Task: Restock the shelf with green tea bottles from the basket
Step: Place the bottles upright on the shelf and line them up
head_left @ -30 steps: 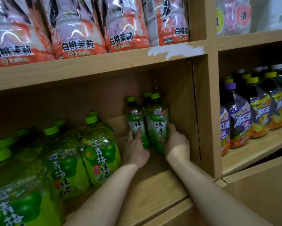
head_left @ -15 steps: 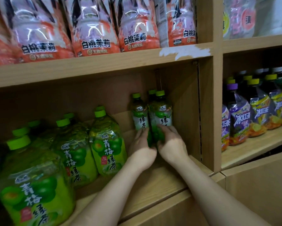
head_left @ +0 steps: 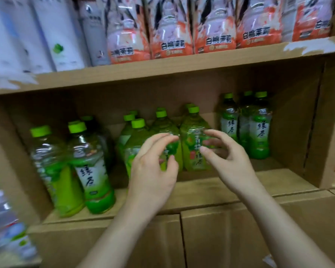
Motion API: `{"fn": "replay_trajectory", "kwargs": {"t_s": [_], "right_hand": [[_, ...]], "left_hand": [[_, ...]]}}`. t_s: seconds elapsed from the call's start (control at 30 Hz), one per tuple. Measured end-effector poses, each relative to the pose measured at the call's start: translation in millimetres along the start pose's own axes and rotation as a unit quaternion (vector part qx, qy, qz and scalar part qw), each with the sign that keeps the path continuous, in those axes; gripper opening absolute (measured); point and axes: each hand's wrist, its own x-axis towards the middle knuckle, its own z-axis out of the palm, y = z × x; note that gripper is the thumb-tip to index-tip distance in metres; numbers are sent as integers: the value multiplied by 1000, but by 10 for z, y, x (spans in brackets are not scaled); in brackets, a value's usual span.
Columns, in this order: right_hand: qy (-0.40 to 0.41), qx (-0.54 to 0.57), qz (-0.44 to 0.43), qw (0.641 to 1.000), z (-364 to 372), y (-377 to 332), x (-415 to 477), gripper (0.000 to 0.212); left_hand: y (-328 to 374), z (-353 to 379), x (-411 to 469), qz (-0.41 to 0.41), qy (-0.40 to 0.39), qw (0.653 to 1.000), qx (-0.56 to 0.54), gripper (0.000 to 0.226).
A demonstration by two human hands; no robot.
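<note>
Green tea bottles (head_left: pixel 257 130) with green caps stand at the back right of the wooden shelf (head_left: pixel 220 188). More green tea bottles (head_left: pixel 94 171) stand at the shelf's front left. Between them stands a group of wider green plum tea bottles (head_left: pixel 194 144). My left hand (head_left: pixel 155 167) and my right hand (head_left: pixel 228 157) hover in front of that middle group, fingers spread and curled, holding nothing. No basket is in view.
The shelf above carries orange-and-pink peach jasmine bottle packs (head_left: pixel 170 31) and white bottles (head_left: pixel 52 31). A wooden divider (head_left: pixel 333 122) closes the compartment on the right. Cabinet panels (head_left: pixel 240 238) lie below the shelf. Blurred packages (head_left: pixel 6 225) show at the far left.
Both hands have let go of the green tea bottles at the back right and pulled back toward the middle. The view has swung left, showing more of the shelf's left side.
</note>
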Motion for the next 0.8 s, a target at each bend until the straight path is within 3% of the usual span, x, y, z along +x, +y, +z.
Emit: {"fn": "replay_trajectory", "kwargs": {"t_s": [0.17,0.27,0.4,0.53,0.6,0.73,0.8], "right_hand": [[-78,33,-28,996,844,-308,-363,40],[-77,26,-37,996,1311,-317,-515,33],[-57,-13,-33,998,1704,-341,-554,43],[-174,-19,13,984,1999,-483,-458,76],[-207,17,60,976,2146,-482,-365,80],[-156,-55,40,985,2327,-325,-271,50],[-147,-85,20,985,2316,-300,-280,46]], "left_hand": [[-479,-814,-272,-38,112,987,109,37],[-777,-1117,-423,-101,164,974,122,41],[-946,-1153,-505,-188,133,963,143,64],[-1022,-1014,-463,-241,82,950,178,69],[-1070,-984,-457,-274,75,941,184,64],[-1135,-1098,-425,-317,64,942,93,54],[-1167,-1239,-405,-301,104,946,57,52]]}}
